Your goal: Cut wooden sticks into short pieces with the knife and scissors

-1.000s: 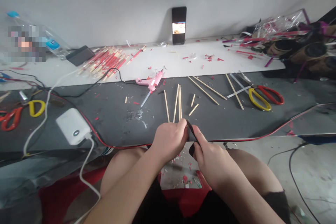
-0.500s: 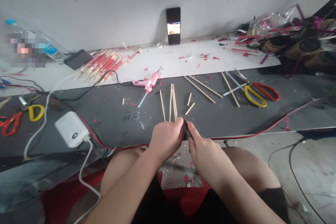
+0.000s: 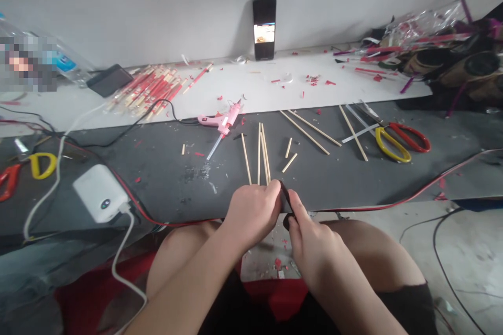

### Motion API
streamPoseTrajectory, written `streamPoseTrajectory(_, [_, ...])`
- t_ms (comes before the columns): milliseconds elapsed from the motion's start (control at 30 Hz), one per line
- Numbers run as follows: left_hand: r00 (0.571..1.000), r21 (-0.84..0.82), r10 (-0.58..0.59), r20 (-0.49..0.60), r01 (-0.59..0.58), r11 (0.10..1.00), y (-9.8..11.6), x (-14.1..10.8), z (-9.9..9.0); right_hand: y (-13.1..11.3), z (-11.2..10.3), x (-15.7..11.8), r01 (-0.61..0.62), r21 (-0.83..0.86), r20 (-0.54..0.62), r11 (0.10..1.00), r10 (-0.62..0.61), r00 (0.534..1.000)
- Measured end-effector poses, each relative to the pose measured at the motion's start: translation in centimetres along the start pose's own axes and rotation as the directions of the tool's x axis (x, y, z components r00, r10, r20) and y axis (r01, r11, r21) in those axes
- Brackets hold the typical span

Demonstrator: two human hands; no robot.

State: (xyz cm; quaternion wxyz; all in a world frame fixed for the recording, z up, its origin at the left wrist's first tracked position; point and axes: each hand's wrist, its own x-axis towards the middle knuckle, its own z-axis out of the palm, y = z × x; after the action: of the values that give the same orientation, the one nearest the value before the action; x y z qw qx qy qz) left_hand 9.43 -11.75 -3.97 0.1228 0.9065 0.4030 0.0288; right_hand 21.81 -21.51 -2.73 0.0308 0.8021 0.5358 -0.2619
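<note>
At the table's front edge, my right hand (image 3: pixel 316 233) is closed around a dark, flat knife-like tool (image 3: pixel 286 200), its thumb along the upper edge. My left hand (image 3: pixel 253 214) is a fist against the tool's other side; whatever its fingers hold is hidden. Just beyond the left fist lie several thin wooden sticks (image 3: pixel 264 152), their near ends covered by the hand. Two short stick pieces (image 3: pixel 290 163) rest to the right of them. Farther right are more long sticks (image 3: pixel 305 133).
A pink glue gun (image 3: pixel 223 123) lies mid-table. Scissors (image 3: pixel 393 144) are at right, another pair (image 3: pixel 42 165) at left. A white power bank (image 3: pixel 100 193) trails a cable. Behind are wrapped chopsticks (image 3: pixel 153 91) and a propped phone (image 3: pixel 264 29). A red-black wire (image 3: pixel 408 198) follows the front edge.
The view has shifted slightly. My right hand has moved a little down and away from the left fist, so more of the dark tool shows between them.
</note>
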Motion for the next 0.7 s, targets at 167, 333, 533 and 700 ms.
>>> streamPoseTrajectory(167, [0.999, -0.013, -0.039, -0.003, 0.039, 0.999, 0.0, 0.1, -0.2, -0.5, -1.3, 0.8, 0.020, 0.038, 0.051, 0.999, -0.022, 0.998])
streamPoseTrajectory(333, [0.998, -0.024, -0.060, 0.011, 0.060, 0.998, 0.1, 0.1, -0.4, -0.4, -1.1, 1.0, 0.027, 0.028, 0.083, 0.999, -0.029, 0.996])
streamPoseTrajectory(533, [0.999, -0.028, -0.026, 0.031, 0.027, 0.999, -0.1, 0.0, -0.3, -0.2, 0.3, 0.2, -0.011, 0.005, 0.036, 1.000, 0.011, 0.999])
streamPoseTrajectory(700, [1.000, -0.028, -0.017, 0.013, 0.018, 0.999, -0.4, 0.1, -0.1, -0.9, -1.1, 1.0, -0.011, 0.027, 0.083, 1.000, 0.009, 0.997])
